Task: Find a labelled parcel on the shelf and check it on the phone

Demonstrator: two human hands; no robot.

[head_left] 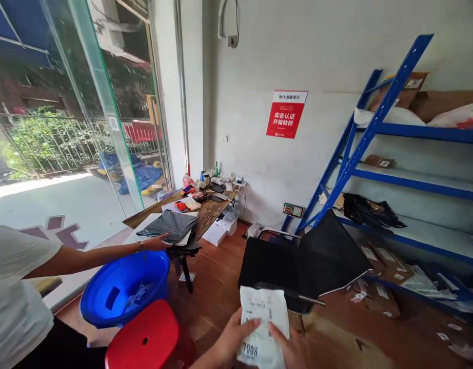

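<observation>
Both my hands hold a white plastic parcel (pixel 262 322) with a printed label at the bottom of the view. My left hand (pixel 232 339) grips its left edge with the thumb on top. My right hand (pixel 291 347) pinches its right lower side. The number 7008 is written on the parcel. In front of the parcel stands a black folding chair (pixel 306 261).
A person in a white shirt (pixel 13 297) at left reaches a hand (pixel 156 242) onto a dark grey bag (pixel 171 225) on a wooden table (pixel 209 210). A blue basin (pixel 123 287) and red stool (pixel 148 338) stand nearby. Blue shelving (pixel 375 128) with parcels fills the right.
</observation>
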